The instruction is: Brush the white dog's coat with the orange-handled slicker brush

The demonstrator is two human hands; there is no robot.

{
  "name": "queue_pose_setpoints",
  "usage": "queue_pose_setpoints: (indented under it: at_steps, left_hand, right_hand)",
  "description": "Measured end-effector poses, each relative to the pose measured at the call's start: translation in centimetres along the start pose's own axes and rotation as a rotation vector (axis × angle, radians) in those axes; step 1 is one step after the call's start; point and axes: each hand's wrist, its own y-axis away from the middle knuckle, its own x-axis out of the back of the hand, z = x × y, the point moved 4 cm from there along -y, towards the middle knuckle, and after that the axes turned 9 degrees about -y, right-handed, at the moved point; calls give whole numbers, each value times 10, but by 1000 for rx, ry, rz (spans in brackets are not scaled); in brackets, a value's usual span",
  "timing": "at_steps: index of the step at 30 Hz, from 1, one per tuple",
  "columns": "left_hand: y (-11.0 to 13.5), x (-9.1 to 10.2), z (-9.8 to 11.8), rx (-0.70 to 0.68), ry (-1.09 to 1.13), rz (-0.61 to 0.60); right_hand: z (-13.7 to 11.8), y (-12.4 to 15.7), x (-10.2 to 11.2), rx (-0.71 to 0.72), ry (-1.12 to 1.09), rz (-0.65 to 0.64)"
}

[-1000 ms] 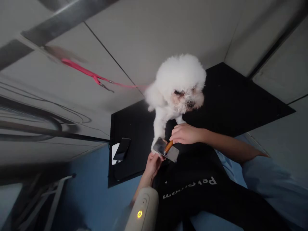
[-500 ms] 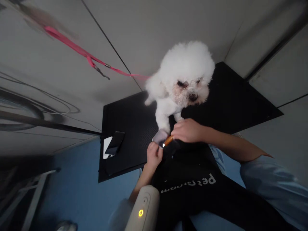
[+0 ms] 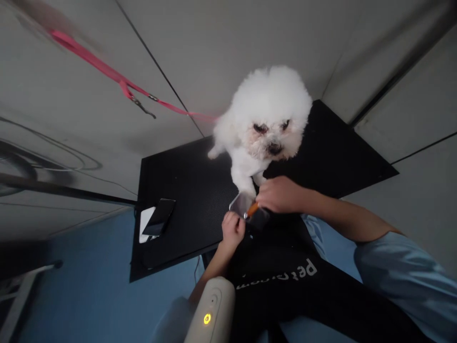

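A fluffy white dog (image 3: 269, 109) sits or stands on the black table (image 3: 193, 176), its face toward me and its front legs just beyond my hands. My left hand (image 3: 233, 227) is closed, fingertips pinching the lower edge of a clear, flat, shiny piece (image 3: 239, 205) that looks like thin plastic. My right hand (image 3: 280, 194) is closed around a slim orange-handled tool (image 3: 252, 209). The tool's bright tip meets the clear piece close to my left fingers; what kind of tool it is I cannot make out.
A black phone-like slab (image 3: 159, 217) lies partly over a white flat item (image 3: 145, 225) at the table's left. A pink leash (image 3: 107, 71) runs from the upper left to the dog. A dark pole (image 3: 71, 192) reaches the table's left edge. A pale device with a yellow light (image 3: 213, 309) is near the camera.
The view has shifted, so table and leash sit further left. The dog's head is a little lower and turned slightly. Both hands keep their holds, the tool tip still at the clear piece.
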Motion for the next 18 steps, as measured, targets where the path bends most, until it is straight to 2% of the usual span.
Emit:
queue_pose_setpoints:
  at_steps: [2,5,9,12,13,16,18]
  left_hand:
    - [0,-3,-1,151,84,-38]
    - [-2,-8,-4,341,227,-90]
    - [-3,-12,-10,513,365,-92]
    - [-2,-14,-13,611,453,-87]
    - [-2,-15,-13,636,478,-86]
    - [-2,-15,-12,692,530,-82]
    - [-3,-14,-11,707,544,-61]
  right_hand:
    - [2,2,-6,16,-19,-11]
    - [12,7,-3,-131,-16,126]
    - [6,12,0,-3,-82,100]
    - [10,15,9,-149,-20,167]
    - [9,15,11,-151,-6,170]
    - [1,14,10,3,-24,61]
    - [2,12,11,-36,-1,57]
